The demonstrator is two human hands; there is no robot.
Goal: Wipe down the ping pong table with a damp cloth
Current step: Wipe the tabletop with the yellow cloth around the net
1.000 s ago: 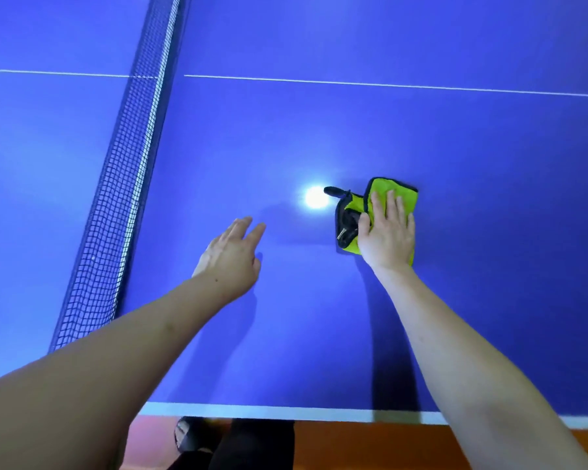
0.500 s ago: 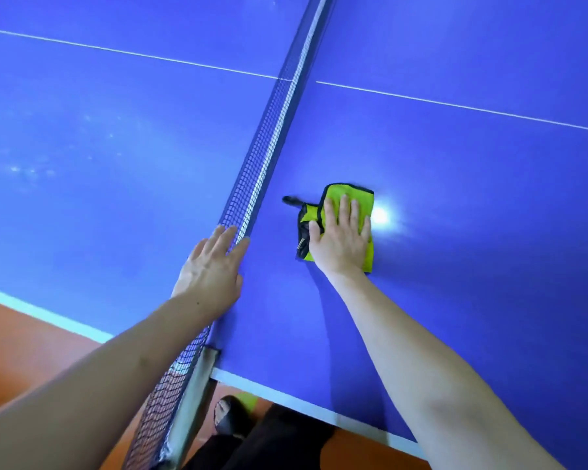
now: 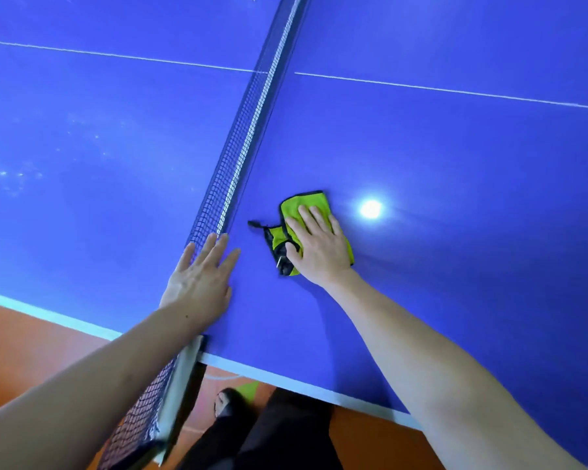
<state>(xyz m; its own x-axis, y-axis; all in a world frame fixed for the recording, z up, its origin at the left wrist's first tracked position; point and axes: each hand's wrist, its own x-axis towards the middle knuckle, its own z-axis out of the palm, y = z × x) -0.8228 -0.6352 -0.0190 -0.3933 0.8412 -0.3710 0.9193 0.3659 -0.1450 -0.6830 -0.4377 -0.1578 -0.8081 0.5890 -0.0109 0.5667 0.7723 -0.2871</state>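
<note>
A folded lime-green cloth (image 3: 308,205) with black trim lies on the blue ping pong table (image 3: 455,157), just right of the net. My right hand (image 3: 318,247) presses flat on the cloth with straight fingers and covers most of it. My left hand (image 3: 202,279) lies with straight fingers over the near end of the net (image 3: 238,157). A black loop of the cloth sticks out toward the net.
The net runs from the near edge away to the top of the view, dividing the table. A white net post (image 3: 180,378) stands at the table's near edge. Below are an orange floor (image 3: 21,337) and my dark trousers and shoe. A lamp reflection (image 3: 370,209) glares beside the cloth.
The cloth under my right hand has come left, close to the net. My left hand has gone from hovering over the table to resting at the net's near end.
</note>
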